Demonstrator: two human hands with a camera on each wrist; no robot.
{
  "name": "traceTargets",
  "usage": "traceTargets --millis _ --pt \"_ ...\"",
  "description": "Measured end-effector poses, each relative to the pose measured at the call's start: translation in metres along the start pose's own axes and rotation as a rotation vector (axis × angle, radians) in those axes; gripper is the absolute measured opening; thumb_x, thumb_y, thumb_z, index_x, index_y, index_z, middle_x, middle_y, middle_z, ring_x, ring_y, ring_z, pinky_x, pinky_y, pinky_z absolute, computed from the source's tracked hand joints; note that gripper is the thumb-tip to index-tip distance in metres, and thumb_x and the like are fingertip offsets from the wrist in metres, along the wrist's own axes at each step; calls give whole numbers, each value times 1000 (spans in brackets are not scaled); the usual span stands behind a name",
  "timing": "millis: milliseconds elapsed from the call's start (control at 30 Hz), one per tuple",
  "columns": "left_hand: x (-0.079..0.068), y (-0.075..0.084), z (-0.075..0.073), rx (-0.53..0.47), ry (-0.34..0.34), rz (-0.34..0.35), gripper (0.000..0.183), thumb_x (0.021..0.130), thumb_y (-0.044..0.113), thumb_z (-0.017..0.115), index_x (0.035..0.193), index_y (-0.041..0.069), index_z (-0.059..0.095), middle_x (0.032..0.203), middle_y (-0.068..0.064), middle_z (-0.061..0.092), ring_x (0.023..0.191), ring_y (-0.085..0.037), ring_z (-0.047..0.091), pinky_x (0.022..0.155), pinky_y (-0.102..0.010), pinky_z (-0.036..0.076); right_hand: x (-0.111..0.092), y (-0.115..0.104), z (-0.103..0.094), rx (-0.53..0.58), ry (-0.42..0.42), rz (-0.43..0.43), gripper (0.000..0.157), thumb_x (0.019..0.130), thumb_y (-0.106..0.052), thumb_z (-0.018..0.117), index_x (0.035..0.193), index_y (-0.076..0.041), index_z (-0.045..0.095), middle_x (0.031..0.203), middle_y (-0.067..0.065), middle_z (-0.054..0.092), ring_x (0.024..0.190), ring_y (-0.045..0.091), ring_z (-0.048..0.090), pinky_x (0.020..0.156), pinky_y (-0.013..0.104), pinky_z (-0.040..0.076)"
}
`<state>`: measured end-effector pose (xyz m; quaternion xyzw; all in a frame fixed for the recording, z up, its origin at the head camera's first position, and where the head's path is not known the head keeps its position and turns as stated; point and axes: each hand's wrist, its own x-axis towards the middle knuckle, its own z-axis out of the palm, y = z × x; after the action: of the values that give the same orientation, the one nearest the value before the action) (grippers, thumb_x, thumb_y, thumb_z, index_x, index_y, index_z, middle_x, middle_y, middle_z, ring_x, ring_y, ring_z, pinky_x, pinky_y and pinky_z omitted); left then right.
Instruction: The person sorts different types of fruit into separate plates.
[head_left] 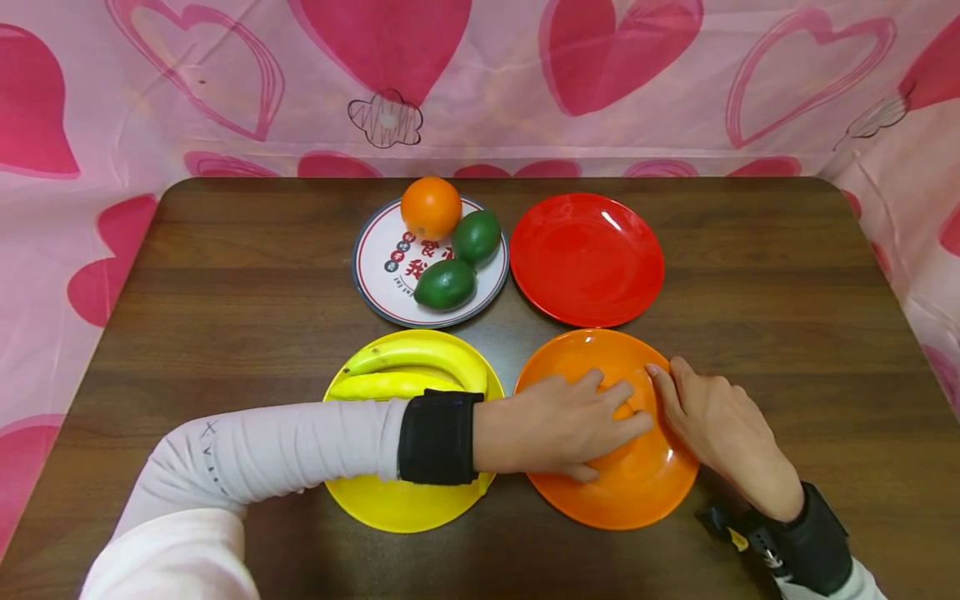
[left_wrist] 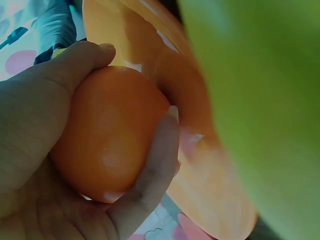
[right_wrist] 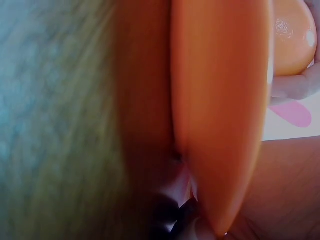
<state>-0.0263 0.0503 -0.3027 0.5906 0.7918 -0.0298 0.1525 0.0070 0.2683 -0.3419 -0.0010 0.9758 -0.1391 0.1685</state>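
My left hand (head_left: 562,421) reaches across over the orange plate (head_left: 637,500), fingers spread and bent around an orange (left_wrist: 112,135). In the left wrist view, thumb and fingers grip that fruit from both sides, and its skin looks smooth and shiny. On the plate's right edge, my right hand (head_left: 723,425) holds the rim, with the thumb lying over the top. The right wrist view shows the orange plate from its side, with fingers at its lower edge. Under my left forearm, a yellow plate (head_left: 405,512) carries bananas (head_left: 420,354), partly hidden by the sleeve and wrist band.
Behind stands a white plate (head_left: 375,292) with a second orange (head_left: 431,208) and two green lime-shaped fruits (head_left: 446,285). Beside it sits a red plate (head_left: 588,258). All four plates stand close together on the brown wooden table (head_left: 787,317). A pink heart-patterned cloth (head_left: 502,83) hangs around it.
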Motion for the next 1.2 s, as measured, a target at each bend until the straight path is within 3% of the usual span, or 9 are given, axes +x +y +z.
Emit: traceTargets --millis 400,533,667,767,933,1067,1200 --pt "-5 1 -2 85 37 -4 84 82 73 51 148 25 30 139 -4 37 100 -21 50 66 -24 48 0 0 0 2 16 -2 55 100 -57 25 90 -6 42 63 7 37 50 23 39 47 36 35" --pt "-13 -4 -14 123 99 -32 91 82 78 46 154 24 28 146 -6 38 113 -25 52 82 -31 51 0 1 1 12 18 -9 56 100 -58 24 90 -6 43 63 6 37 50 23 39 47 36 34" --pt "-23 -15 -33 111 152 -90 91 83 80 38 155 24 27 151 -9 36 117 -26 48 76 -33 53 0 2 1 19 24 -16 55 100 -57 25 90 -6 44 63 6 37 51 23 40 48 36 34" --pt "-31 -30 -46 79 201 -138 90 84 80 35 154 24 27 153 -11 34 117 -27 48 66 -33 53 1 1 1 12 18 -6 55 100 -57 25 91 -6 44 63 7 37 52 24 41 49 36 34" --pt "-44 -69 -57 9 280 -226 88 86 76 37 153 19 30 153 -15 34 128 -33 44 69 -38 55 1 -1 -1 7 -9 18 58 99 -60 24 94 -6 45 65 7 38 53 24 41 50 36 35" --pt "-56 -106 -55 -47 306 -322 84 88 72 41 151 16 32 150 -17 34 128 -33 41 70 -39 54 1 -1 -1 9 -15 22 59 99 -61 23 94 -6 45 66 7 38 54 24 41 50 36 35" --pt "-69 -142 -49 -68 298 -413 81 89 69 42 150 16 33 147 -18 34 127 -34 39 82 -46 53 -1 -1 0 10 -9 16 58 99 -61 24 94 -6 45 66 7 38 54 23 41 51 36 35"
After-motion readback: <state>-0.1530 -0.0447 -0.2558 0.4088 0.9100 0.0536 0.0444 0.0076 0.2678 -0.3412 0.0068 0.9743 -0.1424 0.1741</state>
